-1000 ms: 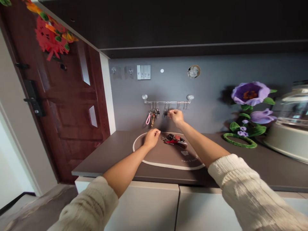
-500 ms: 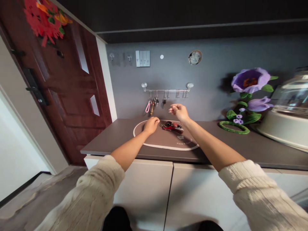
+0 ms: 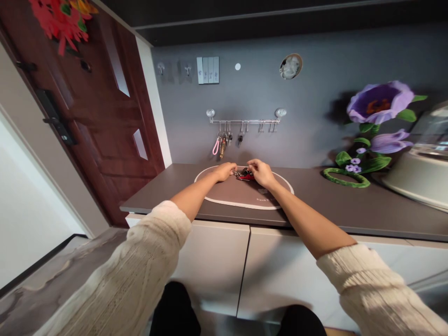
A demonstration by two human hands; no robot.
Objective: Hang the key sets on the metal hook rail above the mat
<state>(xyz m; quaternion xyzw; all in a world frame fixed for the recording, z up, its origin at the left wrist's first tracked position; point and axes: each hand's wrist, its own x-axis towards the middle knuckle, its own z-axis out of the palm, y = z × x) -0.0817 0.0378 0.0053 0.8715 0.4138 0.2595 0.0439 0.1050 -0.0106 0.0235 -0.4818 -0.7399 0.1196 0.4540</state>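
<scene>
A small bunch of keys (image 3: 246,176) with red and black parts lies on a brown oval mat (image 3: 241,198) with a pale rim. My left hand (image 3: 224,171) is closed at the left end of the bunch, its fingertips pinching the silver ring part. From the right, my right hand (image 3: 262,173) reaches over the bunch with curled fingers and covers its right side. What those right fingertips grip is hidden. Behind the hands, more keys (image 3: 229,139), a pink loop strap (image 3: 216,147) and a gold-brown tag (image 3: 222,147) hang from a clear hook rail (image 3: 245,122).
The grey-brown counter (image 3: 161,186) ends in a front edge above white cabinet doors (image 3: 217,252). Purple fabric flowers (image 3: 380,105) on a green ring base and a cream appliance with a clear top (image 3: 420,172) stand at right. A red-brown door (image 3: 105,126) is at left.
My right hand has come down from above the mat onto the bunch of keys. My left hand has moved slightly right to the ring end. The view has tilted down a little.
</scene>
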